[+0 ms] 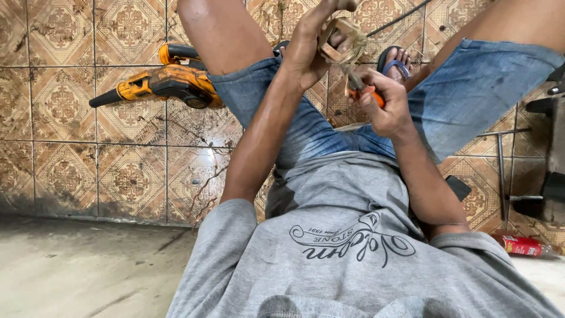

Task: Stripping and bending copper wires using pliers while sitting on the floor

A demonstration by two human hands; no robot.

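Left hand [309, 44] grips a wooden piece [336, 41]; right hand [385, 103] clenches an orange-handled tool [366, 94], working on it; steady holding likely needed.

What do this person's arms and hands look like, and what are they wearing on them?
Both arms are bare from the short grey T-shirt sleeves down. The left hand and right hand wear no gloves. No watch, ring or bracelet is visible. Below them show blue denim shorts.
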